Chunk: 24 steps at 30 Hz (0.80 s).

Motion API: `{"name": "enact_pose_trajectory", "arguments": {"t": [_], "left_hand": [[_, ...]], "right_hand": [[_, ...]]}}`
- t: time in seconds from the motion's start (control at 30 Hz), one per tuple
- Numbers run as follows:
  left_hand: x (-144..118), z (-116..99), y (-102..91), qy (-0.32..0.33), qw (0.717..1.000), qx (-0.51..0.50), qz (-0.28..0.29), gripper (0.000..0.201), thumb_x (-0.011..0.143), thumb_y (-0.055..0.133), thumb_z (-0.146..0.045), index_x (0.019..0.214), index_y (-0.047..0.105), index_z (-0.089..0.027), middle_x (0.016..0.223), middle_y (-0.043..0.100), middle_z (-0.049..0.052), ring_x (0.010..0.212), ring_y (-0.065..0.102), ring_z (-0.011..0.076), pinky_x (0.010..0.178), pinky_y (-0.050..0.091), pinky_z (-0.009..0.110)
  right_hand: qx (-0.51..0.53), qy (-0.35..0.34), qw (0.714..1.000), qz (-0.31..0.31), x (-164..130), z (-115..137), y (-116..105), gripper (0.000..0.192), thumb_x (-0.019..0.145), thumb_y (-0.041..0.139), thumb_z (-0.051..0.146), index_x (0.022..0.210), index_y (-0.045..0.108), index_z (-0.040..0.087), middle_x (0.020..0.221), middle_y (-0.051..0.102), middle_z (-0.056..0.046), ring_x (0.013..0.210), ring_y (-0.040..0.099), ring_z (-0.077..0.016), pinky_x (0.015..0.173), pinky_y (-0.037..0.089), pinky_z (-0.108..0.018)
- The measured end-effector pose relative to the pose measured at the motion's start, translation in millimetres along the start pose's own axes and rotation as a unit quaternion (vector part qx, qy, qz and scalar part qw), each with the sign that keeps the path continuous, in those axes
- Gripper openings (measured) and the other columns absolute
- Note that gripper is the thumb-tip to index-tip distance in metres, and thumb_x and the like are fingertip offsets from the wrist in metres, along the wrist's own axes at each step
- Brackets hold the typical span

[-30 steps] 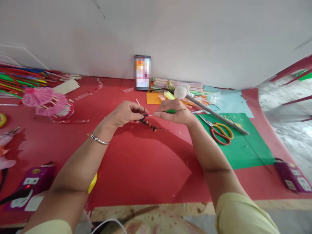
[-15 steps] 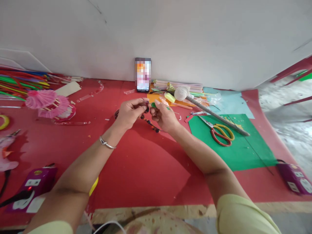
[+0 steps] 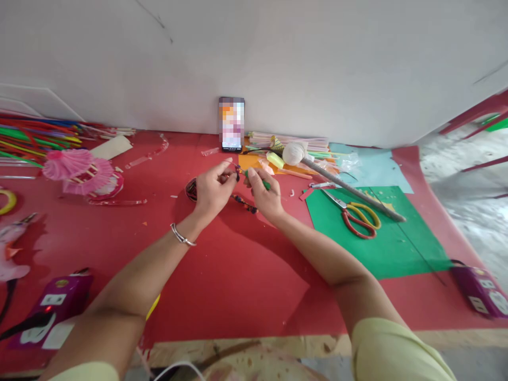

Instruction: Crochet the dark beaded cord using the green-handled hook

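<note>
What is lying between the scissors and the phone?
In the head view, a white-headed stick and yellow marker lie between scissors and phone.

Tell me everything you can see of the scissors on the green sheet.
The scissors lie flat on the green sheet, to the right of the right hand. The silver blades look shut and point up-left toward the sheet's corner. One handle loop is yellow, the other red; the loops overlap, toward the sheet's middle. A grey rod lies just beyond them. No hand touches them.

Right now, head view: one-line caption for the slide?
Left hand and right hand pinch a beaded string and green-handled tool over a red table beside scissors.
</note>
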<state>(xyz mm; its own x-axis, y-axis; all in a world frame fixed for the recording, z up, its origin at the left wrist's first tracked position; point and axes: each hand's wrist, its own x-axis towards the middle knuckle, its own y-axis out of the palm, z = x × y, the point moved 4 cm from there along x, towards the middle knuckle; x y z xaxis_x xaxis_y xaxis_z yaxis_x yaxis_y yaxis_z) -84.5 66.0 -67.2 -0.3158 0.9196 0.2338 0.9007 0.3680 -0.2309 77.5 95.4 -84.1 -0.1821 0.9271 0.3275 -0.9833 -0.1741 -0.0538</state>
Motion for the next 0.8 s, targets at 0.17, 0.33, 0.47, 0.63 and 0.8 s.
{"name": "enact_pose_trajectory", "arguments": {"t": [0.17,0.33,0.47,0.63,0.8], "left_hand": [[-4,-4,10.6,-0.091,0.983,-0.157,0.015,0.04,0.072,0.081,-0.031,0.11,0.084,-0.018,0.069,0.061,-0.004,0.059,0.047,0.01,0.056,0.039,0.025],[4,-11,-3.8,-0.195,0.947,-0.225,0.121,0.035,0.058,0.08,-0.022,0.093,0.086,-0.016,0.07,0.061,0.0,0.051,0.034,0.0055,0.048,0.018,0.026],[10,-10,-18.5,-0.202,0.945,-0.189,0.175,0.033,0.06,0.078,-0.022,0.091,0.089,-0.017,0.062,0.055,-0.001,0.048,0.03,0.0058,0.049,0.017,0.027],[9,-6,-19.8,-0.217,0.94,-0.151,0.214,0.034,0.059,0.078,-0.02,0.09,0.091,-0.018,0.058,0.053,-0.001,0.047,0.029,0.0064,0.05,0.019,0.029],[9,-4,-21.7,-0.218,0.941,-0.137,0.221,0.035,0.058,0.076,-0.019,0.089,0.091,-0.019,0.062,0.06,0.002,0.047,0.036,0.0076,0.049,0.023,0.029]], "right_hand": [[-0.117,-0.174,0.978,-0.003,-4,6,-1,0.042,0.112,0.056,0.059,0.108,0.077,0.022,0.101,0.078,-0.009,0.095,0.069,-0.0213,0.093,0.057,-0.039],[-0.074,-0.192,0.973,0.109,19,8,-19,0.047,0.108,0.063,0.064,0.1,0.082,0.022,0.093,0.08,-0.007,0.087,0.072,-0.0201,0.087,0.058,-0.037],[-0.079,-0.197,0.958,0.192,34,10,-33,0.047,0.102,0.071,0.068,0.103,0.087,0.024,0.093,0.083,-0.007,0.086,0.073,-0.0213,0.089,0.058,-0.04],[-0.088,-0.282,0.921,0.253,40,21,-41,0.032,0.101,0.079,0.055,0.111,0.089,0.027,0.087,0.081,-0.004,0.076,0.07,-0.0192,0.083,0.055,-0.039],[-0.142,-0.304,0.897,0.288,42,36,-44,0.034,0.103,0.076,0.056,0.109,0.089,0.025,0.087,0.082,-0.006,0.081,0.073,-0.0206,0.084,0.057,-0.039]]}}
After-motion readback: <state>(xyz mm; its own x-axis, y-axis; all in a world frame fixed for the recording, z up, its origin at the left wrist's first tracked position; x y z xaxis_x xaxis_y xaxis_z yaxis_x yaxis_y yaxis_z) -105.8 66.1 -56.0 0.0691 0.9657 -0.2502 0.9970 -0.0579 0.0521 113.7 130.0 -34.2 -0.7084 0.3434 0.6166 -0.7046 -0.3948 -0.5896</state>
